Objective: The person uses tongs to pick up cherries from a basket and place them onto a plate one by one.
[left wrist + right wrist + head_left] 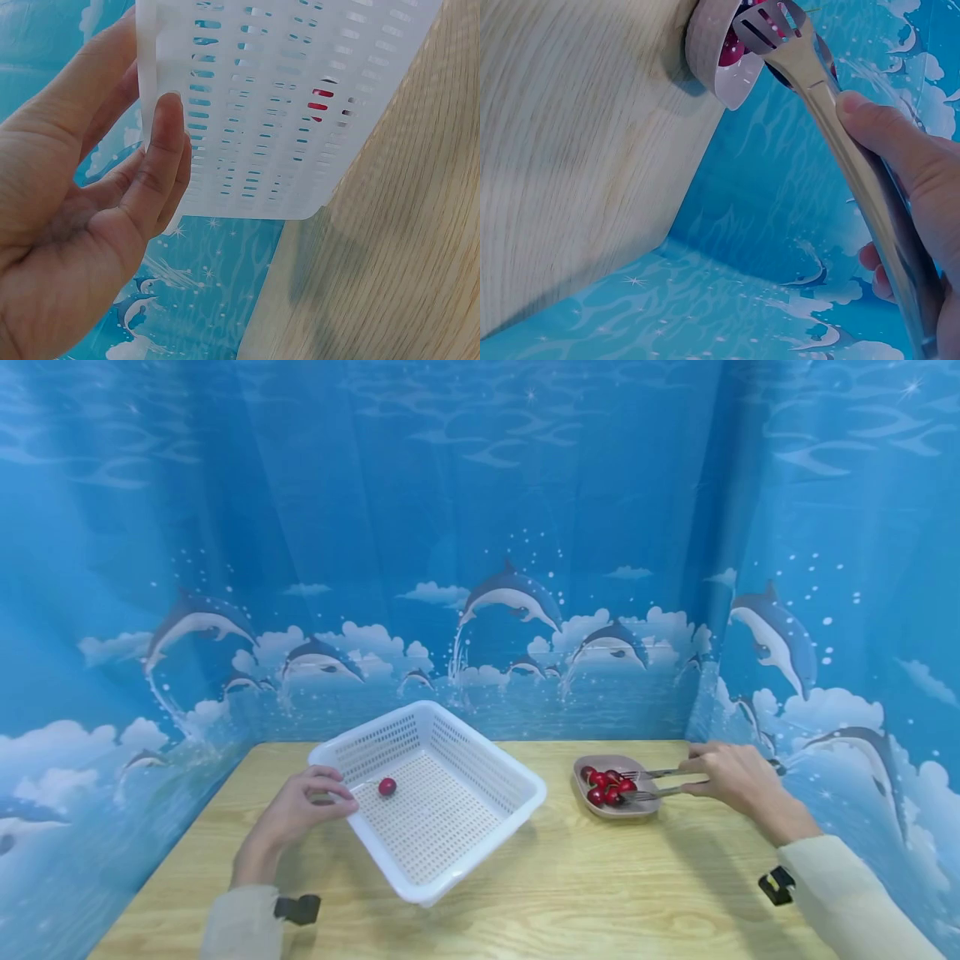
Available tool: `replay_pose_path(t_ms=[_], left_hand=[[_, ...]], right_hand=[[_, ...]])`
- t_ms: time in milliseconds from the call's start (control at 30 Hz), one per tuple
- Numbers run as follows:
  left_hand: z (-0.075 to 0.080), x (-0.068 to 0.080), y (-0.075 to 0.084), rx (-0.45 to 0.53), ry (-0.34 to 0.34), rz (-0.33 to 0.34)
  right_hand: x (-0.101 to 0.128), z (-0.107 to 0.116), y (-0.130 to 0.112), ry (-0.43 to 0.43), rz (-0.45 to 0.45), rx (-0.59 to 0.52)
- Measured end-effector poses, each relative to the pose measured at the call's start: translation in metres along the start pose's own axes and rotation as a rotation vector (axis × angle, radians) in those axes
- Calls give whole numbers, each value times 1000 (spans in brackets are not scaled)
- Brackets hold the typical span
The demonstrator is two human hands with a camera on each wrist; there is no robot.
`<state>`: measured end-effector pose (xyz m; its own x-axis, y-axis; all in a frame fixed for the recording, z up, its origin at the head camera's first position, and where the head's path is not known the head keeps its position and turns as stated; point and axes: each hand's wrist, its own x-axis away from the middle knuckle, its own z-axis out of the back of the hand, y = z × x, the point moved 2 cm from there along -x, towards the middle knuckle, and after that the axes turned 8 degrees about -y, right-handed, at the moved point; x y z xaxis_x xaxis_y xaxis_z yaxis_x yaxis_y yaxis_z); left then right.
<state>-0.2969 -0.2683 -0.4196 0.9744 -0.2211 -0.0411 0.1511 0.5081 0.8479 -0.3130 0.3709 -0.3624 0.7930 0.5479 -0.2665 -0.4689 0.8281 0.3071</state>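
Over the dish (583, 770), right hand (731, 777) grips tongs (660, 782) (tips apart); left hand (300, 810) — fingers straight — steadies basket (517, 777).

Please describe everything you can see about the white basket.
The white basket looks like plastic, rectangular, with slotted walls and a perforated floor. It stands on the wooden table, turned cornerwise to the person. One red fruit lies inside near its left wall. The left hand touches that wall's rim from outside.
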Motion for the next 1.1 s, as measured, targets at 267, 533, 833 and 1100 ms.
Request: replay_pose_path(t_ms=[267,533,833,1100], left_hand=[[-1,1,1,-9,8,17],[-1,2,2,-9,1,28],[0,2,3,-9,2,30],[-1,2,2,-7,-5,48]], right_hand=[[-1,-3,4,-57,-8,-9],[-2,-7,5,-105,-11,-19],[-3,-2,1,-88,-43,-24],[-14,9,-7,39,-23,9]])
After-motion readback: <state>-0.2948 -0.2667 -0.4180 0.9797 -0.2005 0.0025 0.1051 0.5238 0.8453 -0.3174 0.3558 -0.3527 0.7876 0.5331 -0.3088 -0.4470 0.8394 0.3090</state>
